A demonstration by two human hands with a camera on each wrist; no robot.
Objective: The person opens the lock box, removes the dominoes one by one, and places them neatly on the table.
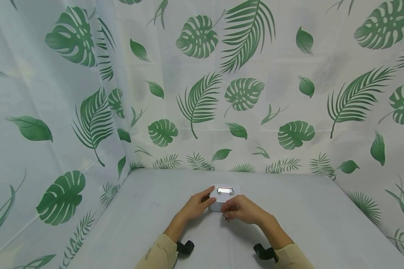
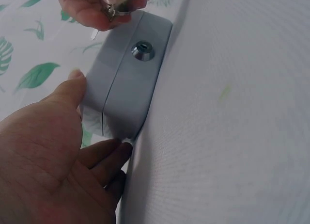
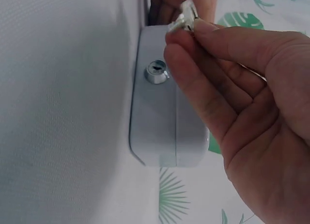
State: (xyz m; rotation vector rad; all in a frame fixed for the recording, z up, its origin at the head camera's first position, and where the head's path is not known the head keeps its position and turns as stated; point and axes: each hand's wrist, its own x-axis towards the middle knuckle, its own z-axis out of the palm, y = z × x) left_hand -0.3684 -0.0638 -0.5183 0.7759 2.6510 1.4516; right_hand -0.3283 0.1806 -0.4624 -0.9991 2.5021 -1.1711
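A small pale grey cash box (image 1: 216,206) sits on the white-covered table, with a metal handle (image 1: 225,191) on its lid. Its round keyed lock (image 2: 143,50) faces me on the front, and no key is in the slot. My left hand (image 1: 194,206) holds the box's left end, thumb on the lid's edge and fingers low against the side. Just in front of the box, my right hand (image 1: 244,210) pinches a small bunch of keys (image 3: 185,18) between thumb and forefinger, close to the lock but apart from it. Fingers partly hide the keys.
White cloth covers the table (image 1: 148,209). A leaf-printed curtain (image 1: 272,112) hangs along the back and both sides. Black wrist cameras (image 1: 264,252) are strapped at both sleeves.
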